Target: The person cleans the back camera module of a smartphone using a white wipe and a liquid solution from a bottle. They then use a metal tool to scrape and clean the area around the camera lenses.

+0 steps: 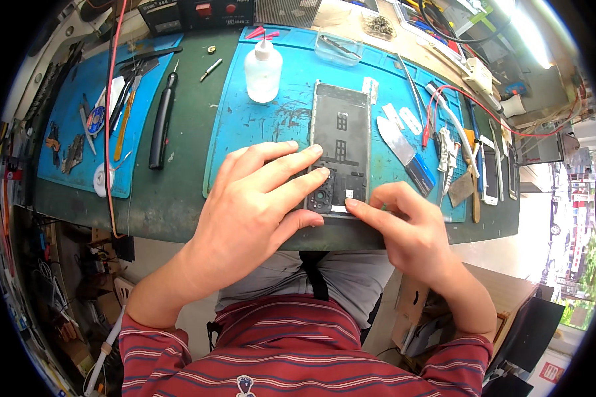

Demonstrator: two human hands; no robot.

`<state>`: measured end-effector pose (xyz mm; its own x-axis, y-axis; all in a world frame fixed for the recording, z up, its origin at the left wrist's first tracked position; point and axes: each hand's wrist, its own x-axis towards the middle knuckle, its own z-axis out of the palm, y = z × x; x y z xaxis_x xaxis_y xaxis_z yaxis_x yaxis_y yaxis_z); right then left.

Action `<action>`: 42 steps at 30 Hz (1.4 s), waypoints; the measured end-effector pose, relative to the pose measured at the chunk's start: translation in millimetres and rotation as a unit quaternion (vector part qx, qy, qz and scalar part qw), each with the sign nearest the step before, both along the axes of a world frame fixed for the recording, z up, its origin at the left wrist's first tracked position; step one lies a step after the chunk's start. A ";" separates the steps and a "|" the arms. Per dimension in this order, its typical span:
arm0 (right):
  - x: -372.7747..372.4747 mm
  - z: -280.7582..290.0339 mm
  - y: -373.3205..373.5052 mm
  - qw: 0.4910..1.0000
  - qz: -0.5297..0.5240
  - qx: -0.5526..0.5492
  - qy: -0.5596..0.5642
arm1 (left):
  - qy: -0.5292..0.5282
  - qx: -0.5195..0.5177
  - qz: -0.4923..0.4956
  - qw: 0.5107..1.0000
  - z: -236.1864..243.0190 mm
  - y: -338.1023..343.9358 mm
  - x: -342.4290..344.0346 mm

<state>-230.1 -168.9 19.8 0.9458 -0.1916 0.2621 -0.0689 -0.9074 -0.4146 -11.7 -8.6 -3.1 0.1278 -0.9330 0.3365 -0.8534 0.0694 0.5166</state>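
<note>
So, the dark phone panel (pixel 341 135) is lying lengthwise on the blue mat (pixel 235 135), close to the front edge of the green desk (pixel 195 142). Left hand (pixel 255 188) has its grip spread, with fingertips on the panel's left edge and the thumb down by the lower corner, next to the round camera opening (pixel 321 196). Right hand (pixel 410 225) has one digit stretched out to the panel's lower end, right by a white strip (pixel 338 209); can't tell if that grip is pinching anything, tbh. Squeeze bottle (pixel 263 74) stands upright past the left hand, and a flat white-and-blue tool (pixel 398 144) lies just right of the panel.
</note>
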 end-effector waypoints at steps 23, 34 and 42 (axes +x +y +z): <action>-7.7 0.5 20.3 0.998 -0.052 0.003 0.043 | 0.004 0.000 -0.006 1.000 1.5 -0.2 0.4; -6.1 -3.3 18.6 0.999 -0.047 -0.009 0.005 | 0.001 0.000 -0.006 1.000 3.0 -0.3 -0.3; -7.5 -7.4 16.2 0.998 -0.036 -0.049 -0.013 | 0.186 -0.019 0.059 0.981 19.2 7.2 33.3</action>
